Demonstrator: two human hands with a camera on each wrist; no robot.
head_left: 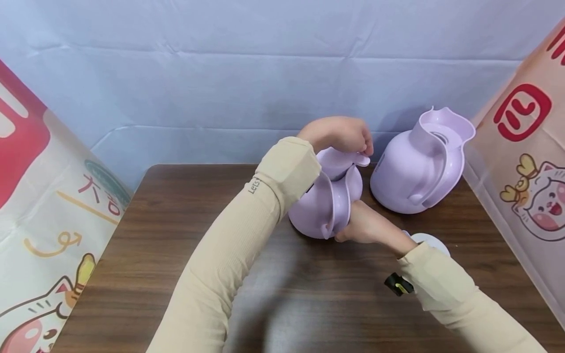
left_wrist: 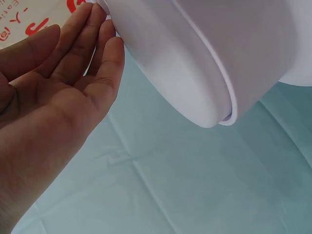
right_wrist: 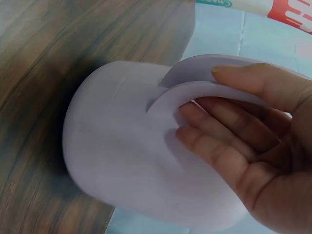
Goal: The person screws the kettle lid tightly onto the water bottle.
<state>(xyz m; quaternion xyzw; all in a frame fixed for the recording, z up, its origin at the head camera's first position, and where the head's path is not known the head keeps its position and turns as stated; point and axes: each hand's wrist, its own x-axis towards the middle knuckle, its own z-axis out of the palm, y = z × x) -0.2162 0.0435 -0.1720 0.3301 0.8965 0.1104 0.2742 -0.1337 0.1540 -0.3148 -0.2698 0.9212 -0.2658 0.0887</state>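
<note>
A pale purple thermos jug (head_left: 304, 215) stands on the wooden table, its handle toward me. My right hand (head_left: 364, 223) grips the handle, with the thumb along its outer side and the fingers bent under it, as the right wrist view shows. Over the jug's top is my left hand (head_left: 344, 135), whose fingertips touch the edge of the purple lid (left_wrist: 165, 63). In the left wrist view those fingers are only gently bent, and the thumb is apart from the lid. The left forearm hides part of the jug's left side.
A second purple thermos jug (head_left: 397, 171) stands at the back right. A round white object (head_left: 434, 242) is partly covered by the right sleeve, and a small black piece (head_left: 398, 284) shows beside that sleeve. Printed cloths flank the table (head_left: 176, 294); a pale blue cloth hangs behind.
</note>
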